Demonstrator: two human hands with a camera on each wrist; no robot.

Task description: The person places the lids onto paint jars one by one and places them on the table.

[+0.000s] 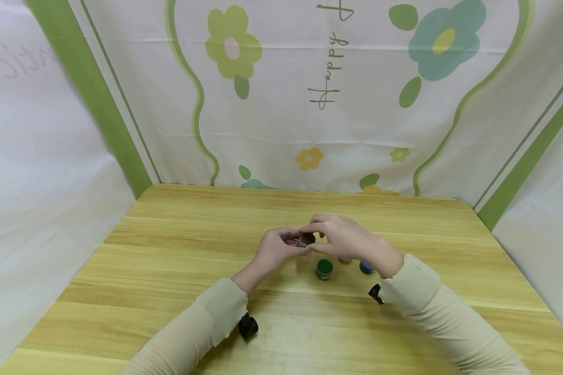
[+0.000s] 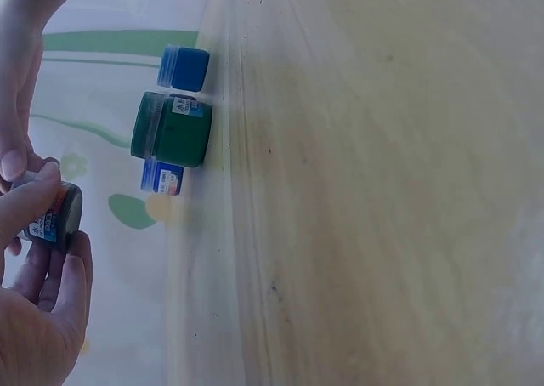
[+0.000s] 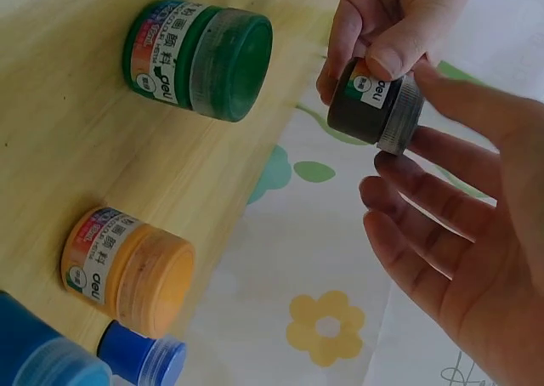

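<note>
A small dark paint jar with a clear ribbed lid is held above the table. My left hand grips its body, thumb over the label and fingers beneath. From the other side my right hand pinches the lid between thumb and fingertips, its other fingers spread. In the left wrist view the jar lies tilted on its side between the two hands. Nearest to the hands on the table stands a green paint jar, its lid on.
An orange paint jar and blue paint jars stand beside the green one, under the right forearm. The wooden table ends at a flower-printed cloth wall. Black wrist devices hang below both sleeves.
</note>
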